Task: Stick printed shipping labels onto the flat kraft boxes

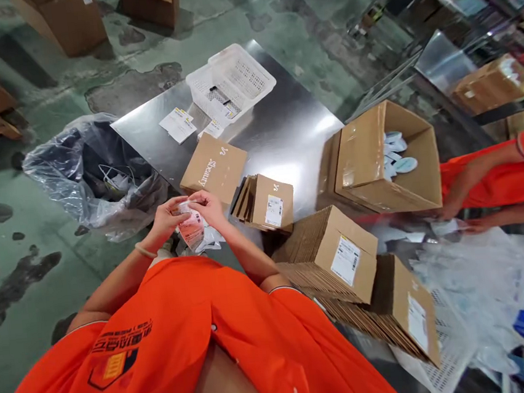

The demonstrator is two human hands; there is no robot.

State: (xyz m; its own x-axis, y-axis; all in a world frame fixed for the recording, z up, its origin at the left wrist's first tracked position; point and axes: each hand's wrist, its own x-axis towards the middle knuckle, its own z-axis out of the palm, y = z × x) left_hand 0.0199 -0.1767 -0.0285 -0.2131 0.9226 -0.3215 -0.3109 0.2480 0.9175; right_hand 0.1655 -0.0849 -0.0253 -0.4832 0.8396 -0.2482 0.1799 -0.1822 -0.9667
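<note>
Close to my body, at the table's near left edge, my left hand (171, 220) and my right hand (207, 209) pinch the top of a printed label sheet (192, 231). Its lower part hangs down, tinted reddish. Below it some clear plastic (211, 237) shows, partly hidden. Just beyond my hands lies a flat brown carton (214, 167) with white lettering. To its right, a small stack of folded cartons (272, 205) carries a white label.
A white basket (251, 80) and papers (178, 125) are on the metal table (299, 106). A plastic-lined bin (88, 170) stands left. Labelled carton stacks (332, 251), an open box (388, 159) of pale items and a co-worker's arms (484, 193) are at right.
</note>
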